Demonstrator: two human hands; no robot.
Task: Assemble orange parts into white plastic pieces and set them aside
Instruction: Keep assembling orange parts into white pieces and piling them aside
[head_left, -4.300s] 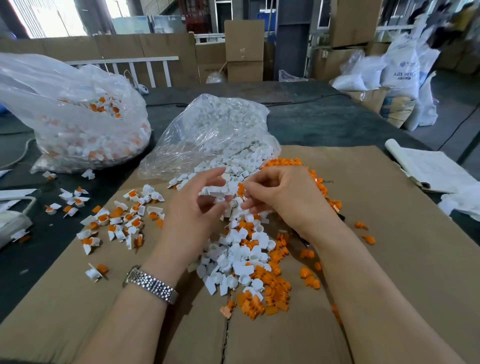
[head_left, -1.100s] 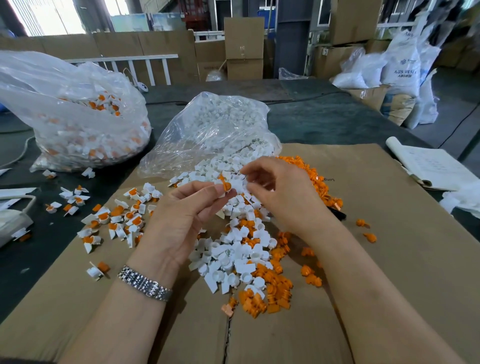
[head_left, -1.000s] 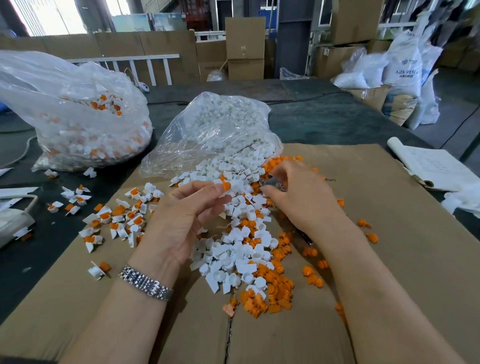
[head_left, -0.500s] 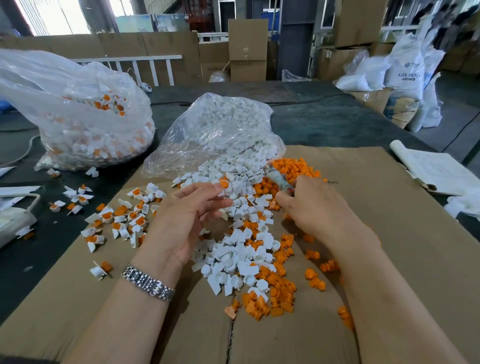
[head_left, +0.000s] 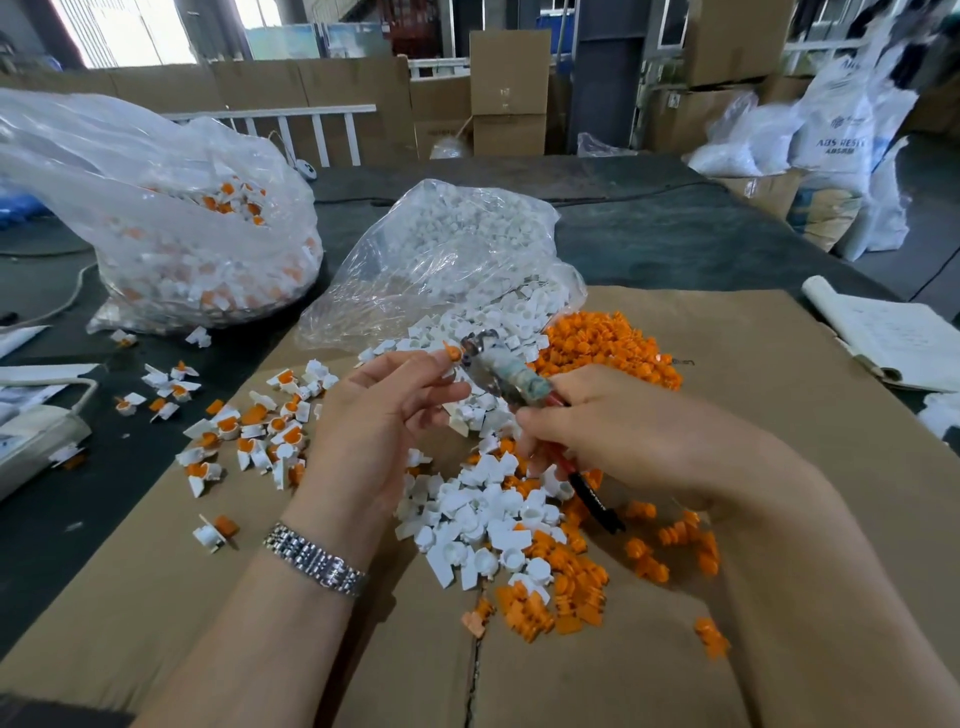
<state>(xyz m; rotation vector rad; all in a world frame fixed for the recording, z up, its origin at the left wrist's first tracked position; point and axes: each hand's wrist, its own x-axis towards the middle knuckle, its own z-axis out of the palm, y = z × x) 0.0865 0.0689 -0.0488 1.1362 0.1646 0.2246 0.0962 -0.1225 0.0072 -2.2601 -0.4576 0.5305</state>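
Observation:
My left hand (head_left: 384, 415) pinches a small piece with an orange part (head_left: 451, 355) at its fingertips, raised above the pile. My right hand (head_left: 623, 431) grips pliers (head_left: 506, 376) with red handles, their metal jaws right next to the orange part. Loose white plastic pieces (head_left: 483, 499) lie heaped under both hands on the cardboard sheet (head_left: 727, 364). Orange parts (head_left: 602, 345) are piled at the back right and more orange parts (head_left: 561, 597) lie at the front. Finished white-and-orange pieces (head_left: 249, 431) are spread to the left.
A clear bag of white pieces (head_left: 457, 260) lies open behind the pile. A larger bag of assembled pieces (head_left: 171, 228) sits at the back left. A paper booklet (head_left: 893, 338) lies at the right edge. Cardboard boxes (head_left: 509, 88) and white sacks (head_left: 836, 140) stand beyond the table.
My right hand has picked up the pliers from the pile and brought their jaws to the orange part. My left hand stayed raised with its piece.

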